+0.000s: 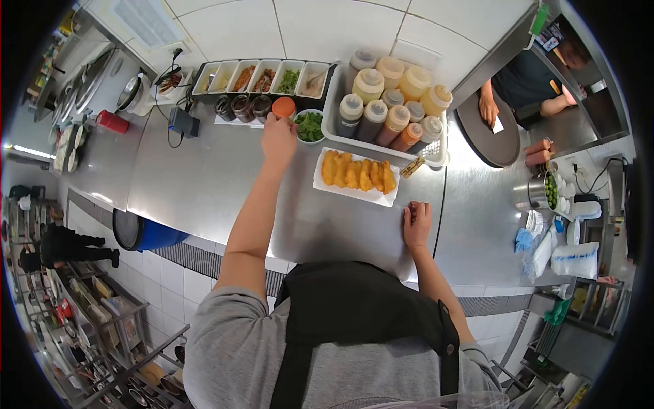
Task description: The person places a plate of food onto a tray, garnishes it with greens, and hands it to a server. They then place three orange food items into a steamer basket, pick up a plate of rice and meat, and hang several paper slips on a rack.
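Observation:
My left hand point(279, 142) reaches to the back of the steel counter, its fingers closed at an orange-lidded jar point(284, 107); the grip is partly hidden. Just right of it is a bowl of green leaves point(310, 127), and several dark jars point(241, 107) stand in a row to its left. My right hand point(417, 223) rests on the counter near the front edge, fingers curled with nothing seen in them. Between the hands and farther back, a white rectangular plate point(323, 183) carries several golden fried pieces point(358, 172).
Behind the jars runs a rack of topping tubs point(289, 80). A white basket point(381, 145) full of sauce bottles point(397, 123) stands at back right. Beyond, a co-worker's hand point(488, 109) wipes or holds something white over a round dark tray point(470, 140). A black adapter point(184, 123) with cables lies left.

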Tool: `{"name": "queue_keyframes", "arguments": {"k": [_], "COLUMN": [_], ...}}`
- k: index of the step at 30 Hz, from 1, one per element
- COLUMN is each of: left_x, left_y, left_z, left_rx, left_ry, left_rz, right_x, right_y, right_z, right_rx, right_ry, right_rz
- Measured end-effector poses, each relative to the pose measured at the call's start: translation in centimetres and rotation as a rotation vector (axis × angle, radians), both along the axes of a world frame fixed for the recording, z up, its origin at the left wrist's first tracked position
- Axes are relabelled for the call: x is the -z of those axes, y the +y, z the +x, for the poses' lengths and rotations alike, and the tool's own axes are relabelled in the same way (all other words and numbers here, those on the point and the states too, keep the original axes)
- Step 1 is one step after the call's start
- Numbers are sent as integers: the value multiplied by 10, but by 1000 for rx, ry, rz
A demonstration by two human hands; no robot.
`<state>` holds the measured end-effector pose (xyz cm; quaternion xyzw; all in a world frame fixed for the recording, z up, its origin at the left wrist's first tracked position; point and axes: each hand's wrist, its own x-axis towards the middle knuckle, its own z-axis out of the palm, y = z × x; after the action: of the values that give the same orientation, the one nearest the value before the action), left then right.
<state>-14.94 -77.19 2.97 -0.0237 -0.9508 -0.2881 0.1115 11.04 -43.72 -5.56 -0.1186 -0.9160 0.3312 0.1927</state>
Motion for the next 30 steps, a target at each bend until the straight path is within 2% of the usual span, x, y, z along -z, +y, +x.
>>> {"name": "queue_keyframes", "arguments": {"k": [2, 5, 11, 14, 17, 23, 30], "left_x": [-5, 28, 41, 1, 8, 21, 10], "left_y": [2, -7, -17, -4, 5, 31, 25], "left_z": [2, -11, -26, -25, -47, -66, -69], "left_rx": [58, 211, 298, 120, 99, 67, 183], "left_ry": [-30, -76, -71, -131, -129, -227, -258], "left_rz": [-20, -52, -52, -2, -27, -359, -446], "right_x": [-1, -1, -3, -3, -7, -7, -9], "right_y": [0, 0, -1, -1, -1, 0, -1], "right_z": [1, 0, 0, -2, -2, -2, 0], "right_rx": [3, 5, 10, -4, 0, -7, 3], "right_ry": [-13, -18, -7, 21, 3, -2, -15], "right_rz": [-3, -6, -7, 34, 21, 19, -25]}}
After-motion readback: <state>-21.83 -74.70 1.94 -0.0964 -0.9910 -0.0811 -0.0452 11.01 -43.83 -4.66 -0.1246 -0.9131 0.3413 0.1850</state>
